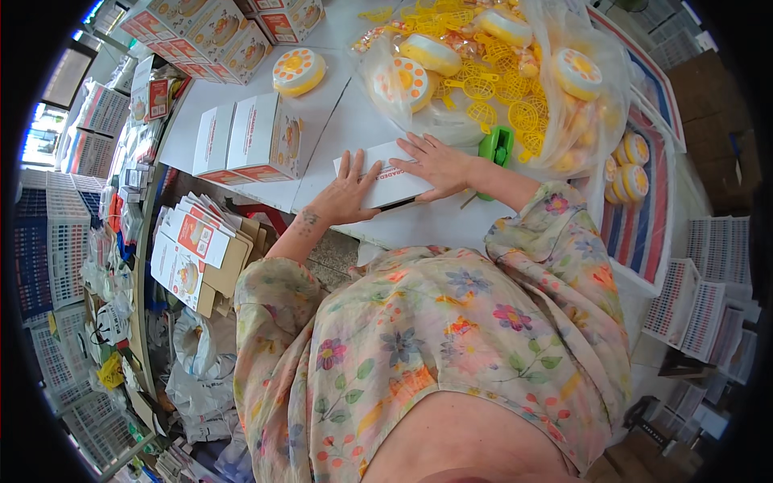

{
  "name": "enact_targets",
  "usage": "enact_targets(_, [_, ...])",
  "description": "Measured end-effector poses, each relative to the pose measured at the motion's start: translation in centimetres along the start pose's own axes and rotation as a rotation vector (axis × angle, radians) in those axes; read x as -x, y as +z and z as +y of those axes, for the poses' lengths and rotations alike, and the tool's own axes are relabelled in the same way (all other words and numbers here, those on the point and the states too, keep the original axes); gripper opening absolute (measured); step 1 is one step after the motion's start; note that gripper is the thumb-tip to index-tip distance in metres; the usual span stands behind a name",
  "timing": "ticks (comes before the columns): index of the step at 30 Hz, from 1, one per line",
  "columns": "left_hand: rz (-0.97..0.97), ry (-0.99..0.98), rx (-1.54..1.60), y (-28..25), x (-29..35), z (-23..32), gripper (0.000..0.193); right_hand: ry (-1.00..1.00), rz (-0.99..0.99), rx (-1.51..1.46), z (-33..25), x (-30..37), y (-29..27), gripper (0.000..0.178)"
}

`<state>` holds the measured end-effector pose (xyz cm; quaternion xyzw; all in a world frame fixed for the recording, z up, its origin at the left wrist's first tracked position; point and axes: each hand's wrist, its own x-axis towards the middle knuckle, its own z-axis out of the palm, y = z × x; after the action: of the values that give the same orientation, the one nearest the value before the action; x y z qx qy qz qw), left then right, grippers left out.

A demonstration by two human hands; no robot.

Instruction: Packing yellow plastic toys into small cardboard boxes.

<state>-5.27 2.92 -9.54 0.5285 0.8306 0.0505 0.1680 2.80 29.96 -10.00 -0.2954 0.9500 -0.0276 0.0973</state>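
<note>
A white cardboard box [390, 189] with printed lettering lies on the table in front of me. My left hand [348, 191] rests on its left part, fingers spread. Over the right part lies my right hand [439, 165], also with its fingers stretched out. Both palms touch the box, and neither hand grips anything. A dark gap shows along the box's near edge. Just right of my right hand stands a green tape dispenser [495, 153], partly behind my forearm.
Closed boxes [263, 138] stand on the left, with taller stacks [211, 36] behind. Near them sits a round yellow-and-white container [299, 72]. Yellow strainer-like pieces [483, 84] and more containers fill a clear plastic bag [592, 121]. Flattened cartons [193, 249] lie lower left.
</note>
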Motion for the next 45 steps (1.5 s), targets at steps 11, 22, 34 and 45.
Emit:
enact_targets(11, [0.13, 0.027, -0.093, 1.8, 2.0, 1.2, 0.092, 0.039, 0.215, 0.058, -2.8, 1.7, 3.8, 0.084])
enact_targets(22, [0.253, 0.037, -0.327, 5.1, 1.5, 2.1, 0.08, 0.219, 0.518, -0.156, -4.4, 2.5, 5.0, 0.07])
enact_targets(34, [0.473, 0.094, -0.027, 6.4, -1.5, 4.3, 0.044, 0.261, 0.603, -0.148, -3.5, 4.0, 5.9, 0.049])
enact_targets(45, [0.585, 0.024, 0.04, 5.9, -2.6, 6.5, 0.038, 1.504, 0.896, -0.995, 3.7, 13.9, 22.8, 0.021])
